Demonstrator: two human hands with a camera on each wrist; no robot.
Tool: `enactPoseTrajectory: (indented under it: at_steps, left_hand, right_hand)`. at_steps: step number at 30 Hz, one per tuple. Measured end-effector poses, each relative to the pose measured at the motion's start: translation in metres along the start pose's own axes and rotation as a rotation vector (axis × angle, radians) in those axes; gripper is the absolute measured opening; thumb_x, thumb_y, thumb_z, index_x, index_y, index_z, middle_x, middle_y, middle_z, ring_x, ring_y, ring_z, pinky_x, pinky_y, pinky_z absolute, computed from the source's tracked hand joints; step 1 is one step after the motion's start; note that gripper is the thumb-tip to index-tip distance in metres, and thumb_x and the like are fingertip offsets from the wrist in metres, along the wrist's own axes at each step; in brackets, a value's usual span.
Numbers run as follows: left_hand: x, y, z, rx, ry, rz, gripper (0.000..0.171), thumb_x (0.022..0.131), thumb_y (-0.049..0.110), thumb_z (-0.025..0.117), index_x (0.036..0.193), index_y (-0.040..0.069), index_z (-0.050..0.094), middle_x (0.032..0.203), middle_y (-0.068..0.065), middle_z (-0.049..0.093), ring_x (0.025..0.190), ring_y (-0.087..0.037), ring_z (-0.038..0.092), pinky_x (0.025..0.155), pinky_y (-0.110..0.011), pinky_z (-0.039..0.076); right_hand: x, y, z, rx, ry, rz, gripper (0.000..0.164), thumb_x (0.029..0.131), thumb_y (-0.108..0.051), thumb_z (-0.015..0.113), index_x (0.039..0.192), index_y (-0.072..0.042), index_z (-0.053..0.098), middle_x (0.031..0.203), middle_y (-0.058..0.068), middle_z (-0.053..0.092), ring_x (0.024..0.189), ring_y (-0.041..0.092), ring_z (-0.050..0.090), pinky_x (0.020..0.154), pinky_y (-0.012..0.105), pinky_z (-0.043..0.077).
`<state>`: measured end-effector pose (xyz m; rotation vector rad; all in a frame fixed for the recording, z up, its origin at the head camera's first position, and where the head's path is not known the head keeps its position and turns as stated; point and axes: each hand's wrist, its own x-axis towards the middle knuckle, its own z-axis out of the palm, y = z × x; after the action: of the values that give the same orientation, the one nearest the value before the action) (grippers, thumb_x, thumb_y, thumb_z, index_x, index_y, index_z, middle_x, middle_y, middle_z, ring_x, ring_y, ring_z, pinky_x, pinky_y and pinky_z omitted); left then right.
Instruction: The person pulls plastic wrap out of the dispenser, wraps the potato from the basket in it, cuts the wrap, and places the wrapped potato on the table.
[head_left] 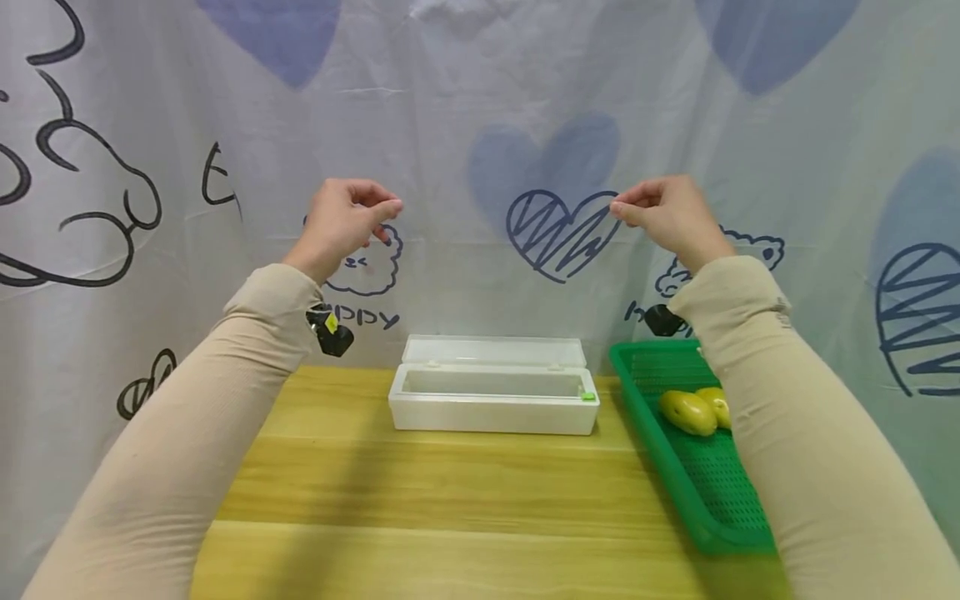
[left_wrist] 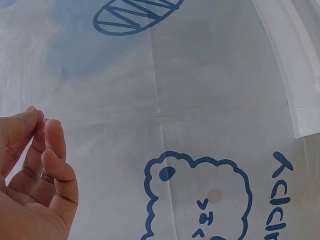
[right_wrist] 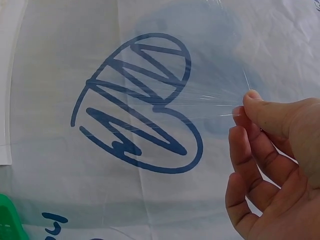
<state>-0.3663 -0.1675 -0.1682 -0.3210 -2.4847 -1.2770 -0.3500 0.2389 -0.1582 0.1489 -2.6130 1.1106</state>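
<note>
Both hands are raised in front of the curtain, level with each other and apart. Between the thumb and forefinger of my right hand (head_left: pixel 667 218) a corner of clear cling film (right_wrist: pixel 210 103) is pinched, and fine creases fan out from the fingertips in the right wrist view. My left hand (head_left: pixel 343 221) pinches at the opposite side with thumb and forefinger together, the other fingers loosely bent; the see-through film barely shows there. Below the hands, a long white cling film box (head_left: pixel 491 415) stands on the table, its lid (head_left: pixel 495 351) raised and a small green slider (head_left: pixel 588 397) at its right end.
A wooden table (head_left: pixel 450 492) lies beneath. At the right, a green plastic basket (head_left: pixel 660 458) holds yellow mangoes (head_left: pixel 687 412), partly covered by the right forearm. A pale curtain (head_left: pixel 450 275) with hearts and drawings hangs close behind the box.
</note>
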Motion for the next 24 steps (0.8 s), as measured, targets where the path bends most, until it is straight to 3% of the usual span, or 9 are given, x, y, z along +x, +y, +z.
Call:
enactPoseTrajectory:
  at_steps: [12,24]
  left_hand:
    - [0.000,0.005,-0.007,0.015,0.013,0.002,0.024,0.106,0.035,0.069,0.119,0.017,0.078,0.111,0.001,0.072,0.083,-0.015,0.071,0.065,-0.026,0.053]
    - [-0.011,0.003,-0.014,0.007,0.012,0.011,0.026,0.105,0.040,0.071,0.119,0.019,0.078,0.109,0.006,0.069,0.084,-0.014,0.072,0.067,-0.026,0.054]
  right_hand:
    - [0.001,-0.005,-0.001,0.018,0.010,-0.011,0.042,0.108,-0.042,0.063,0.136,-0.011,0.069,0.113,-0.004,0.066,0.105,0.017,0.057,0.102,0.046,0.047]
    - [-0.011,-0.004,-0.004,0.048,0.003,-0.064,0.037,0.106,-0.044,0.066,0.128,-0.016,0.072,0.106,-0.010,0.065,0.104,0.014,0.057,0.098,0.041,0.045]
